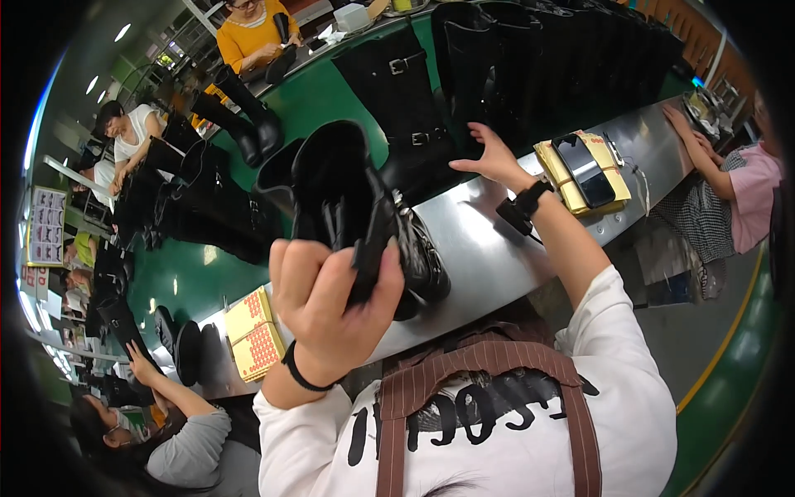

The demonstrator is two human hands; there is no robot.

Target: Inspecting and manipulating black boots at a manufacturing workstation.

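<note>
My left hand (335,298) is closed on the top edge of a black boot (335,178), whose wide shaft opening faces up towards me. Its lower part is mostly hidden, though straps and metal trim show at the side. Just behind it, another black boot opening (277,178) peeks out. My right hand (493,161) reaches over the bench with fingers and thumb spread, holding nothing. Beside those fingertips stands a tall black boot with two buckled straps (389,91); whether they touch it, I cannot tell.
A phone (584,170) lies on yellow sheets (617,178) on the metal bench edge (489,240). More yellow sheets with red marks (252,335) lie left. Black boots (497,66) crowd the green table (178,273). Co-workers sit around; one person's hand (679,124) rests at right.
</note>
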